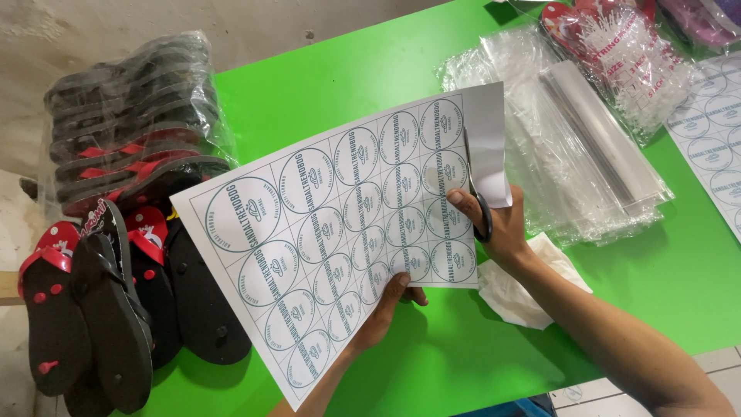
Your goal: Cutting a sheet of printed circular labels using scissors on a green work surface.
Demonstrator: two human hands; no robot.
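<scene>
A: A bright green worktop [370, 77] stands against a bare concrete wall. Nearest, the left hand [386, 309] pinches the lower edge of a white sheet of round printed labels [332, 224], thumb on top and fingers behind, holding it tilted up off the worktop.

B: And the right hand [502, 224]?

A: It is closed through the handles of black-handled scissors [475, 189], whose blades lie along the sheet's right margin, where a strip is partly cut free.

B: How does the sheet handle?

A: Light and floppy, I judge (it bows where unsupported), so it is best gripped close to the cut line to stay taut. A crumpled white paper [517, 286] lies under the wrist. Further off, black and red flip-flops [116, 286] are piled on the left and clear plastic bags [571, 154] on the right.
</scene>
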